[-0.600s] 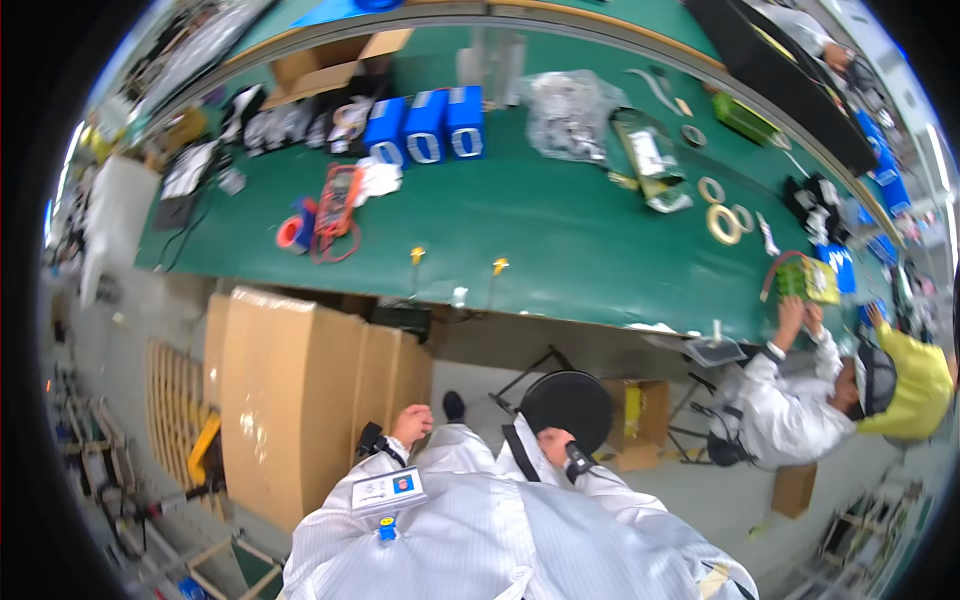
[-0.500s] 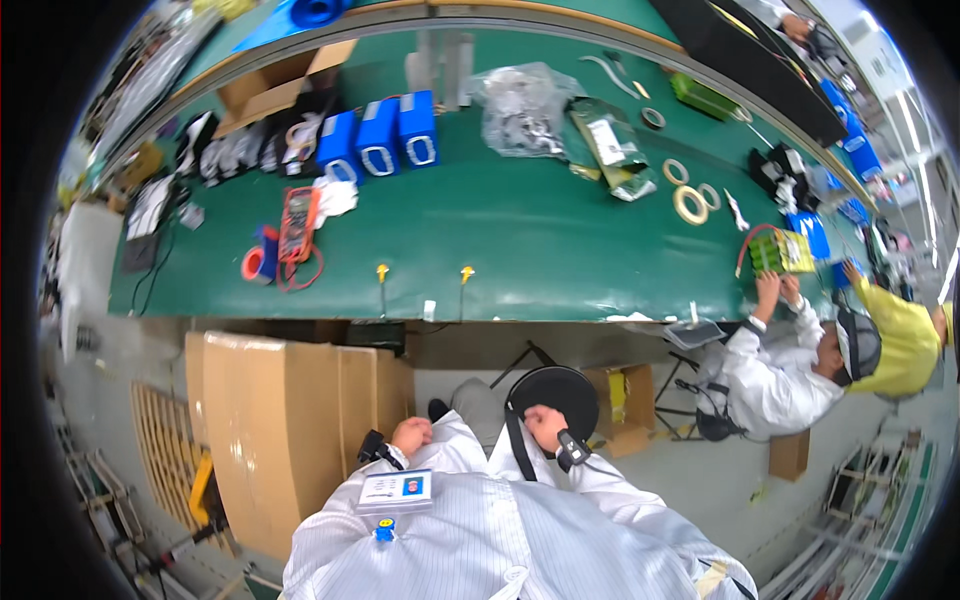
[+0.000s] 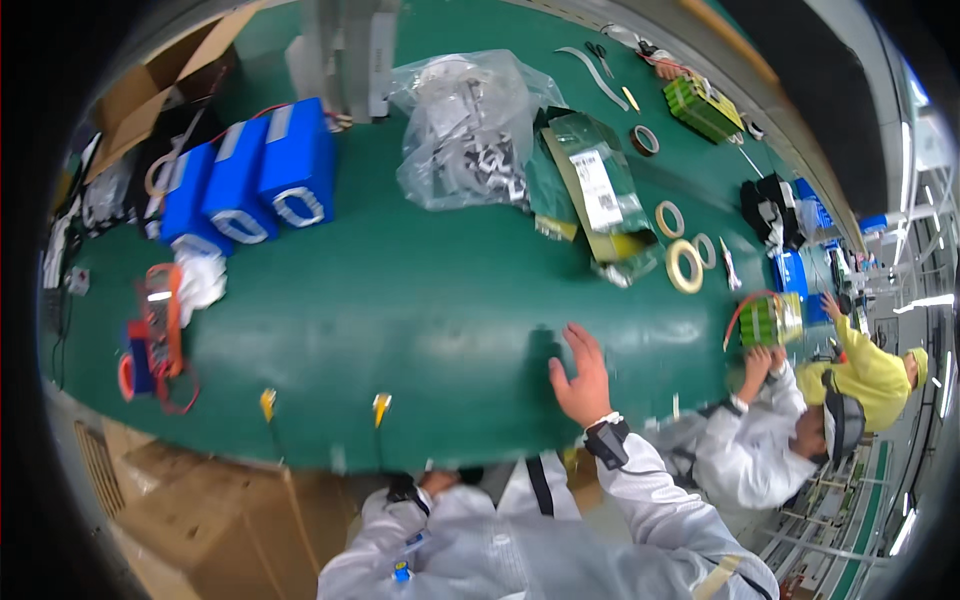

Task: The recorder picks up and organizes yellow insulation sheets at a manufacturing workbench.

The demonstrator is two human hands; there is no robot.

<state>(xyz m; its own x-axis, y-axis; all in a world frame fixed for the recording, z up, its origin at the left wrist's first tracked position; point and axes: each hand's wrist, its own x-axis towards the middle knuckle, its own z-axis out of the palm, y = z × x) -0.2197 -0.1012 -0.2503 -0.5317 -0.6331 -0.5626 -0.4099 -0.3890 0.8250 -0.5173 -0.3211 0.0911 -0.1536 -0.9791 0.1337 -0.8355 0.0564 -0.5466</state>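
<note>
My right hand (image 3: 585, 382) is stretched out over the front part of the green table (image 3: 330, 355), fingers apart and nothing in it. Farther away than that hand lie a green-and-clear plastic package with a white label (image 3: 600, 190) and several tape rolls, one a cream roll (image 3: 684, 266). My left hand (image 3: 437, 482) is low by the table's front edge, near my lap; its fingers are blurred and partly hidden. Two yellow-tipped leads, one of them a right-hand lead (image 3: 381, 408), lie at the front edge left of my right hand.
Three blue battery packs (image 3: 298, 165) stand at the left, near an orange multimeter (image 3: 162, 310). A clear bag of small parts (image 3: 470, 130) is at the back middle. On the right a co-worker (image 3: 750, 450) handles a green battery pack (image 3: 768, 322). Cardboard boxes (image 3: 210, 510) stand below left.
My right hand has come up from my lap and reached forward over the table, opening. The view has moved closer to the table. My left hand stays low.
</note>
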